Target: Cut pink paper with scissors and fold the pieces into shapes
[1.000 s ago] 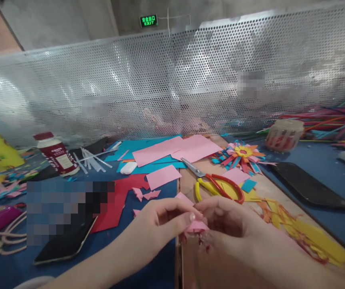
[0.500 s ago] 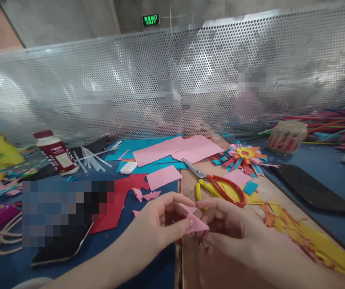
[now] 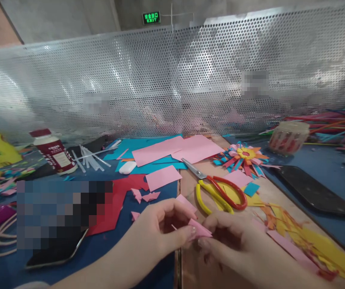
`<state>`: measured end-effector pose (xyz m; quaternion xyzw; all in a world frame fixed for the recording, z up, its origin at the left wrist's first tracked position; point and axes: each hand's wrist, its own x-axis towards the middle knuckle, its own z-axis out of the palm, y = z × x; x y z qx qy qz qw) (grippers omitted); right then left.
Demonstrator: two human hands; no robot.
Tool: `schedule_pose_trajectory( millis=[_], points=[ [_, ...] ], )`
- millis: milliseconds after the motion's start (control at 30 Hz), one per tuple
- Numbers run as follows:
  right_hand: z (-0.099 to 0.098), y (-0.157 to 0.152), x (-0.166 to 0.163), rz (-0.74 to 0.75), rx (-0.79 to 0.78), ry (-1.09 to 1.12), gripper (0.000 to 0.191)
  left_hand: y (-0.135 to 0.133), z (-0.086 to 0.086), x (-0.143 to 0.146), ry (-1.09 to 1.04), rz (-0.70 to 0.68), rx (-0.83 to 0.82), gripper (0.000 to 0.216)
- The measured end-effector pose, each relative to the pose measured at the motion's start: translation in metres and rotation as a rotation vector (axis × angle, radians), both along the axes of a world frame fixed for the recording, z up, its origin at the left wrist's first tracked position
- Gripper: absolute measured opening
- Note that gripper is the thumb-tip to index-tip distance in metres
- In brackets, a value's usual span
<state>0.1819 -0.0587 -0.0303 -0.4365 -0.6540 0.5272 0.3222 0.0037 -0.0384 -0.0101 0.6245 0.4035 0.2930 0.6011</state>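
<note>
Between both hands, above the seam of the table, is a small folded piece of pink paper. My left hand pinches its left side with thumb and fingers. At its right end, the thumb and fingers of my right hand close on the paper; the exact contact is partly hidden. Just beyond the hands lie scissors with one red and one yellow handle. Small folded pink paper pieces rest left of the scissors, near a pink paper rectangle.
Pink sheets lie over blue paper at the back. A paper flower, a jar and a black phone are on the right. Yellow scraps lie nearer. Left are red paper, a bottle and another phone.
The pink paper in my hands has gone from an open pointed shape to a narrower folded one. My hands have moved slightly lower, showing more of the scissors' yellow handle.
</note>
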Motion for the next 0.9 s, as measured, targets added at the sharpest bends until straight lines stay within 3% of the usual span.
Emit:
schedule_pose_trajectory(
  millis=[233,400,667,900],
  points=[
    [0.014,0.0,-0.001,0.03,-0.101,-0.012,0.03,-0.002,0.014,0.002,0.016,-0.007,-0.049,0.012],
    [0.027,-0.001,0.0,-0.02,-0.157,-0.067,0.026,0.001,0.008,0.001,0.008,0.065,-0.117,0.018],
    [0.013,-0.003,0.002,-0.042,-0.201,0.096,0.033,0.003,0.001,-0.001,0.018,0.003,-0.045,0.015],
    [0.008,0.002,0.004,-0.015,-0.26,0.152,0.032,0.001,0.008,0.0,0.05,0.019,-0.041,0.015]
  ],
)
